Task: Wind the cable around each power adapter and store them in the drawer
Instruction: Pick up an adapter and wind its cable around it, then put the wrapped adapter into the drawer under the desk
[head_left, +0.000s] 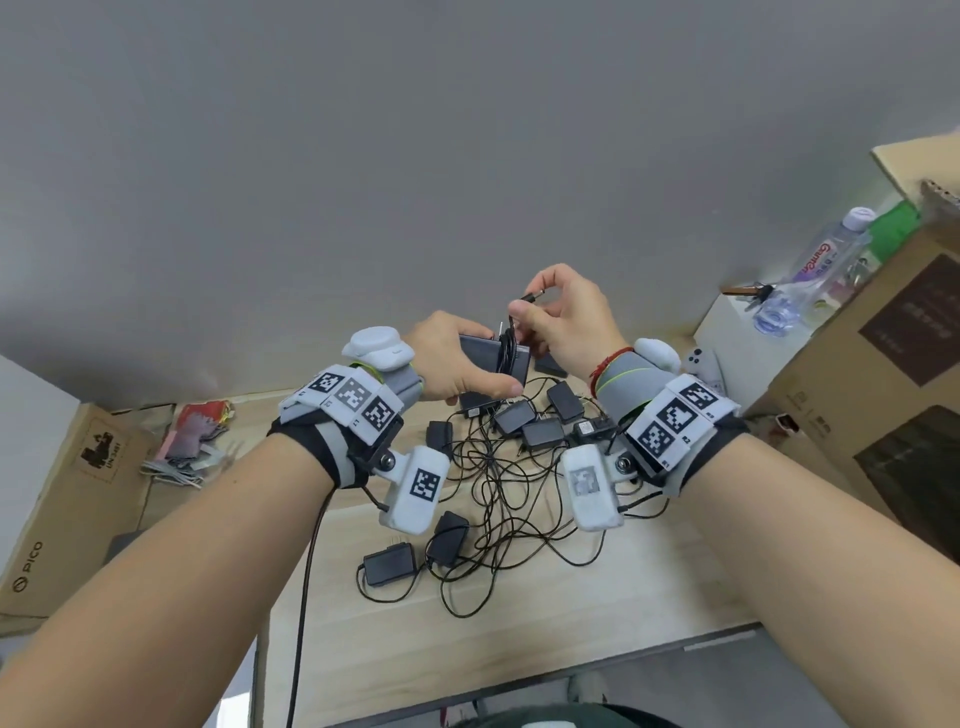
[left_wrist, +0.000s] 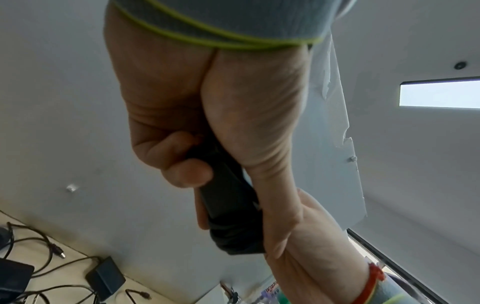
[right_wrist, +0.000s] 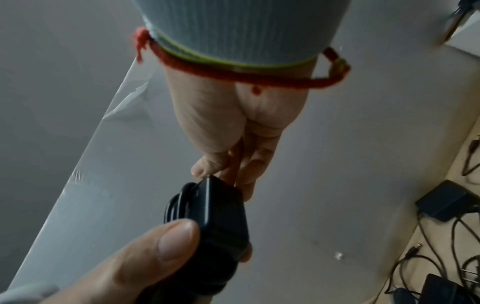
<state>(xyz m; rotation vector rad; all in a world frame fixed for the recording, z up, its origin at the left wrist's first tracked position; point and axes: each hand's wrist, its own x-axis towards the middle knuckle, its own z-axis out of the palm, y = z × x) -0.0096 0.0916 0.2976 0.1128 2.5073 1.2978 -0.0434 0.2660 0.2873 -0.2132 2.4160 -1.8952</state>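
The left hand (head_left: 457, 364) is curled round a black power adapter (head_left: 493, 356), thumb along its near edge, holding it up above the far part of the wooden table (head_left: 649, 587). The cable (head_left: 506, 348) is already coiled several turns round the adapter's middle, and the right hand (head_left: 566, 317) pinches the last stretch near the barrel plug (head_left: 535, 298), which sticks out to the left above the coil. The step in hand looks like securing that free end. The likely trouble is here: if the plug is let go before it is tucked under a turn, the springy coils could loosen and slide off the smooth body; pulling too hard could kink the thin lead at the plug. The left thumb also sits close to the coil and may pin a turn askew. Below the hands lies a pile of unwound adapters (head_left: 530, 423) on the table, their cables tangled together in loops (head_left: 498, 499), with two more adapters (head_left: 415, 553) nearer the person; lifting any one will probably drag its neighbours along. A white game controller (head_left: 698, 361) rests at the far right of the table, a clear bottle (head_left: 815, 270) stands on a white box to the right, and cardboard boxes (head_left: 893, 374) crowd that side, with another on the left. No drawer shows in any view, so where the wound adapter must go cannot be told.
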